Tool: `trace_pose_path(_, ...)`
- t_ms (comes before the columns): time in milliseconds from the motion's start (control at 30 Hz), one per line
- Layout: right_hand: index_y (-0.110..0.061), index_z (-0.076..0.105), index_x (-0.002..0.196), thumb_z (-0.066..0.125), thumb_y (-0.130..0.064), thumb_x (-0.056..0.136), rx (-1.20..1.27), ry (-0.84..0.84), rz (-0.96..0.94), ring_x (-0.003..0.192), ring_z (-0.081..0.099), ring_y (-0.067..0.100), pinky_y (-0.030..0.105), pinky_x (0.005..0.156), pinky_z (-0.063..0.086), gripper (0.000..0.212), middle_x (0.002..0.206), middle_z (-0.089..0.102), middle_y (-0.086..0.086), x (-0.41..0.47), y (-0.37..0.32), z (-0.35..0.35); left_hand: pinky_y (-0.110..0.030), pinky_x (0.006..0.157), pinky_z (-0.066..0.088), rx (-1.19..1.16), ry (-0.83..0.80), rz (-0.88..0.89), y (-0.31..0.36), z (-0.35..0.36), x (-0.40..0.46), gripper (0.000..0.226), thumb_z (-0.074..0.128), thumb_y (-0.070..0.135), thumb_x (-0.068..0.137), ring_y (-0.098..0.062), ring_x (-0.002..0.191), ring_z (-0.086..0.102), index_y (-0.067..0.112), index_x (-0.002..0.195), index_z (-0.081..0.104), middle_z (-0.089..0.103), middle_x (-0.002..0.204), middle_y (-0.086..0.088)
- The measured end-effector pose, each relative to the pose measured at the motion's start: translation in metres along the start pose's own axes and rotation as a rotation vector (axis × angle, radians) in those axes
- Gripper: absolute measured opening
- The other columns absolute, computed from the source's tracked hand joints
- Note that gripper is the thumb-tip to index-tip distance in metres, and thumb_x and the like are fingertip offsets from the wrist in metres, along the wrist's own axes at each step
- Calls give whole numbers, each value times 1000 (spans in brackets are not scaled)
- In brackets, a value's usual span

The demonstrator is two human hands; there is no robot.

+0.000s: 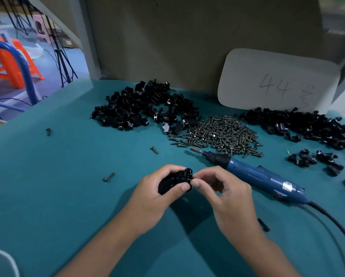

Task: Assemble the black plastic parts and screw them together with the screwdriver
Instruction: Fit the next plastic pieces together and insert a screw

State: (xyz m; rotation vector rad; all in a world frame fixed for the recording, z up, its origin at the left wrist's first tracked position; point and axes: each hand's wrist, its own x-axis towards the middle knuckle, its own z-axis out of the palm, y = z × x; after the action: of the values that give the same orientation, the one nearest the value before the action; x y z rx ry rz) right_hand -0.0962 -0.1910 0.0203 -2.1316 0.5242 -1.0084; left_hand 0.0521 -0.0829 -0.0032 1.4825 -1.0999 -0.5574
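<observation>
Right now I see both hands meeting above the teal table (67, 196), near its front edge. My left hand (157, 194) curls around a black plastic part (173, 181), thumb across its near side and fingers wrapped behind it. A short round socket on that part points up between the two hands. My right hand (225, 194) comes in from the other side, its thumb and forefinger pinched together at the part's right edge; I cannot tell whether a screw or a second piece sits between those fingertips, since they hide it. The remaining right fingers are curled loosely under the palm.

Just beyond the right hand the blue electric screwdriver (257, 176) lies flat on the table, untouched, its bit pointing left toward the back and its black cable (331, 218) trailing off to the right. Behind the screwdriver's tip sits a heap of screws (221, 134). A pile of black parts (145, 108) lies to the left of the screws, and a second black pile (303, 124) spreads to the right. A few loose black pieces (315, 159) lie apart near the right edge. Single stray screws (108, 176) dot the table to the left of my hands. A grey card (277, 80) marked 44 leans against the back wall.
</observation>
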Motion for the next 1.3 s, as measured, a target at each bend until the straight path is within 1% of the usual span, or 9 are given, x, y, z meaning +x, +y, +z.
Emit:
trace_pose_path(233, -36, 71, 91, 70, -42, 83, 138, -78, 133, 80, 68, 6, 13, 69, 47, 10, 81, 71, -19, 0, 2, -2, -16, 82, 50, -23, -8, -18, -1, 0, -1, 26, 66, 54, 88, -3, 96, 67, 41, 110, 65, 73, 103, 14)
trace_pose_path(400, -34, 70, 88, 65, -43, 86, 18, -95, 106, 81, 67, 5, 15, 67, 47, 11, 82, 70, -22, -1, 4, -5, -13, 80, 47, -13, -22, -18, 0, 0, -1, 24, 65, 54, 87, 0, 93, 66, 44, 109, 64, 72, 101, 17)
trace_pose_path(600, -29, 53, 75, 40, -57, 100, -196, -152, 30, 72, 54, 8, 11, 63, 35, 40, 72, 56, -8, -1, 6, -3, -12, 81, 47, 8, -44, -12, 0, 1, -2, 27, 66, 56, 87, -3, 96, 67, 43, 110, 64, 72, 104, 17)
trace_pose_path(667, -30, 52, 80, 38, -57, 100, -203, -211, 47, 78, 54, 7, 13, 66, 35, 37, 79, 55, -11, 0, 6, -5, -11, 79, 47, 3, -33, -8, 1, 2, -2, 25, 66, 55, 87, 0, 94, 67, 45, 109, 64, 72, 102, 18)
trace_pose_path(800, -35, 55, 97, 61, -37, 99, -161, -276, 68, 92, 56, 8, 12, 74, 39, 7, 96, 58, -18, -1, 9, -9, -16, 79, 50, -24, -9, -17, 0, 1, -2, 28, 66, 55, 85, -3, 92, 67, 40, 109, 64, 72, 101, 15)
trace_pose_path(900, -32, 52, 93, 56, -40, 100, -175, -293, 46, 91, 53, 8, 12, 73, 38, 12, 93, 55, -14, -1, 10, -9, -19, 82, 51, -17, -41, -19, -1, 1, -2, 28, 66, 55, 86, -5, 94, 68, 39, 109, 65, 72, 101, 14)
trace_pose_path(967, -34, 47, 93, 45, -50, 101, -210, -325, 9, 89, 50, 3, 11, 73, 35, 19, 92, 50, -18, -1, 11, -9, -16, 82, 49, -8, -55, -21, 0, 0, -2, 27, 66, 54, 87, -3, 95, 67, 39, 110, 65, 72, 102, 15)
trace_pose_path(1067, -38, 40, 91, 37, -50, 106, -281, -372, -69, 86, 45, -1, 13, 74, 33, 19, 89, 42, -24, -1, 13, -11, -16, 83, 48, 3, -71, -21, 0, 0, -2, 26, 66, 54, 88, -3, 96, 66, 40, 110, 65, 72, 103, 16)
trace_pose_path(1300, -35, 41, 91, 26, -49, 108, -341, -403, -124, 85, 45, 3, 20, 75, 35, 26, 89, 42, -20, -1, 10, -11, -33, 90, 54, -58, -93, -41, -1, 1, -2, 26, 67, 52, 88, -9, 95, 68, 38, 110, 67, 73, 103, 11)
